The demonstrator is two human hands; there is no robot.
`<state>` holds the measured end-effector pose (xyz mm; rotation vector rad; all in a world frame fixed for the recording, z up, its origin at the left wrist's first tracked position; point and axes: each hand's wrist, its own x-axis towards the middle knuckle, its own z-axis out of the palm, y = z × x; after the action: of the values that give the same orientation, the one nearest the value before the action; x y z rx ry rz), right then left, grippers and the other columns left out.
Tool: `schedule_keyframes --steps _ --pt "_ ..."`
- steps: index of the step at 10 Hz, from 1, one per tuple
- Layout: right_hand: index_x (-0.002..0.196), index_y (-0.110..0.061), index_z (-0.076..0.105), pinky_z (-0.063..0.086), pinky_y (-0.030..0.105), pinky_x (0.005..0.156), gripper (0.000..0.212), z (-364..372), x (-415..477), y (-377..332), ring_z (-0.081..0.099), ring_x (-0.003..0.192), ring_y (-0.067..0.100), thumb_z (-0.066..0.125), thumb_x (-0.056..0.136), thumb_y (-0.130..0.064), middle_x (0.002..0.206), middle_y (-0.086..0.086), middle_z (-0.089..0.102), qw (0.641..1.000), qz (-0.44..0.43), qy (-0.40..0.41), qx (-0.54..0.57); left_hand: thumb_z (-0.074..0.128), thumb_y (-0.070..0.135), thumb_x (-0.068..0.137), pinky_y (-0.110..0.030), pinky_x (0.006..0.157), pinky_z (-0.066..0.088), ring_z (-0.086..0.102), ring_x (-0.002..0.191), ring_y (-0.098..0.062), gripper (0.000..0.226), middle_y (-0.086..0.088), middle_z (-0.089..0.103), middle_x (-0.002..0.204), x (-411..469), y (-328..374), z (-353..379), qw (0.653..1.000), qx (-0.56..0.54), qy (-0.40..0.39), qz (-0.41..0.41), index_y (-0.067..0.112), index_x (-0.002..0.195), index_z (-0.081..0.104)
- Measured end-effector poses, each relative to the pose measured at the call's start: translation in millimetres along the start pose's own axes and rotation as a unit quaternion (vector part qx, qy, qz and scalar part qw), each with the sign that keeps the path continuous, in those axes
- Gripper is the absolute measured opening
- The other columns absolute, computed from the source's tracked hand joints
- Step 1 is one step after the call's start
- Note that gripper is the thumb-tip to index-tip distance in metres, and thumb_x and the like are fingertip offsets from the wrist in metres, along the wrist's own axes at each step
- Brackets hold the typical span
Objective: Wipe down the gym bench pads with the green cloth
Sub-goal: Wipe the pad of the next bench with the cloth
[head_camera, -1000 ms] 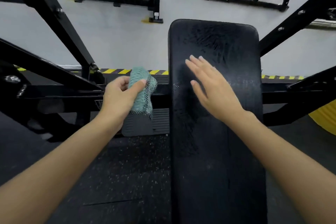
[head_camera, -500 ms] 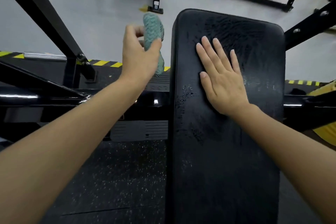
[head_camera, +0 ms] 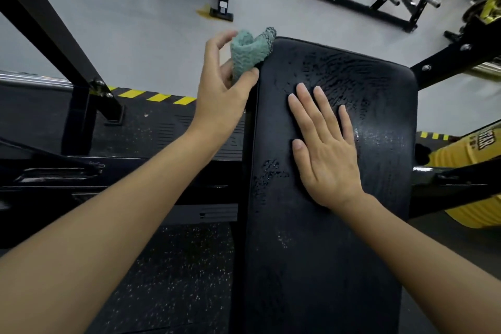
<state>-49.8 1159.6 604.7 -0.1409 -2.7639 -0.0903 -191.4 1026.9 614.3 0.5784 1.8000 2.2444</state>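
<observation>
Here, the left hand (head_camera: 221, 95) pinches a bunched green waffle-weave cloth with a dark stitched edge (head_camera: 250, 53) between its thumb and curled fingers. It does so at the upper left corner of the long black vinyl bench pad (head_camera: 339, 252); whether the cloth touches the pad's edge I cannot tell. The right hand (head_camera: 325, 149) lies flat on the pad's upper half, fingers straight and slightly spread, holding nothing. Wet streaks (head_camera: 349, 81) cover the pad beyond its fingertips, and a patch of droplets (head_camera: 267, 179) sits near the left edge. The main risk, as I judge it, is the light grip: the forefinger stands off the cloth, so a firm stroke could drag the wad free and drop it onto the speckled black rubber floor (head_camera: 173, 274). The flat palm could also slip on damp vinyl or smear it. Balled up, the cloth may miss streaks.
</observation>
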Motion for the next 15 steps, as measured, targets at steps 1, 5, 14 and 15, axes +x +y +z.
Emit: schedule_keyframes --steps 1,5,14,15 --pt "0.155 -0.018 0.022 0.013 0.052 0.12 0.056 0.0 -0.2 0.3 0.009 0.151 0.018 0.022 0.101 -0.032 0.163 -0.001 0.017 1.0 0.001 0.002 0.002 0.062 0.011 0.095 -0.013 0.1 0.041 0.053 0.123 0.005 0.058 0.008 0.054 0.141 7.0 -1.1 2.7 0.999 -0.046 -0.011 -0.015 0.01 0.148 0.041" --pt "0.154 -0.017 0.025 0.014 0.052 0.119 0.057 -0.6 0.6 0.1 0.012 0.151 0.019 0.024 0.1 -0.032 0.162 -0.001 0.02 1.0 0.003 0.005 0.001 0.041 0.038 0.105 -0.025 0.103 0.047 0.059 0.12 -0.002 0.039 0.005 0.068 0.125 -5.4 2.2 25.5 0.993 -0.073 0.043 -0.077 0.014 0.127 0.064" --pt "0.153 -0.017 0.027 0.015 0.05 0.119 0.058 -0.6 1.3 -0.8 0.014 0.151 0.019 0.026 0.097 -0.033 0.161 -0.001 0.021 1.0 0.003 0.01 0.003 0.04 0.017 0.104 -0.044 0.126 0.012 0.006 0.154 -0.014 0.062 -0.002 0.009 0.167 -16.0 -24.0 27.4 0.996 0.042 -0.028 0.074 0.019 0.157 0.008" --pt "0.153 -0.017 0.027 0.015 0.051 0.119 0.058 -0.7 1.1 -1.0 0.014 0.151 0.019 0.026 0.097 -0.032 0.161 -0.001 0.021 1.0 0.003 0.01 0.003 0.041 0.016 0.104 -0.043 0.126 0.013 0.006 0.153 -0.009 0.061 0.002 0.008 0.167 -37.4 -28.2 22.0 0.995 0.054 -0.04 0.074 0.025 0.155 0.008"
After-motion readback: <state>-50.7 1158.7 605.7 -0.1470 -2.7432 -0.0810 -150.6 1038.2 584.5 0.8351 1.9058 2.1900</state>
